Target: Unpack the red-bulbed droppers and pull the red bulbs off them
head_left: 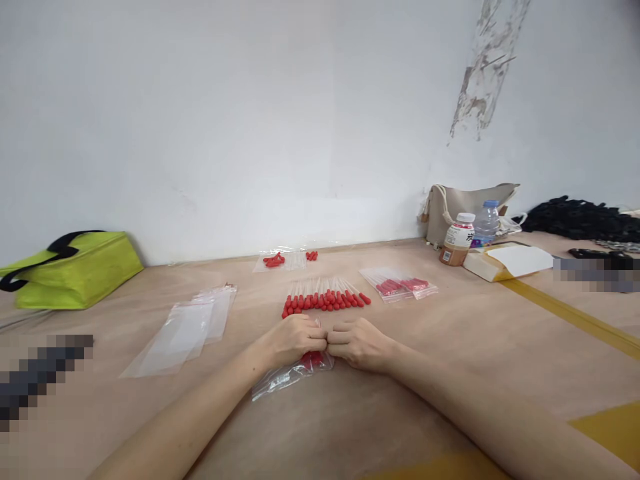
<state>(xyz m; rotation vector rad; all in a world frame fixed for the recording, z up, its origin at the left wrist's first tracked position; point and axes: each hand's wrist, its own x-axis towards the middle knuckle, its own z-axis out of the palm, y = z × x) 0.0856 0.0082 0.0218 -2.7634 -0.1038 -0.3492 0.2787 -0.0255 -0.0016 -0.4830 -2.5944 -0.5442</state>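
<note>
My left hand (297, 339) and my right hand (359, 343) meet knuckle to knuckle, both with curled fingers, over a clear zip bag (280, 381). Something red shows inside the bag beneath them. My left fingers grip its edge; what the right fingertips pinch is mostly hidden, though they lie at the same edge. Just beyond my hands lies a row of thin pale sticks with red tips (327, 300), red ends toward me. Flat clear zip bags (183, 337) overlap to the left. Filled bags of red-tipped sticks (400, 285) lie to the right.
Near the wall lies another clear bag with red pieces (274, 260). A lime-green bag (85, 270) stands at the left. At the right are a drink bottle (457, 240), a water bottle (486, 223), a beige bag (435, 220), an open box (493, 263) and a black heap (575, 217).
</note>
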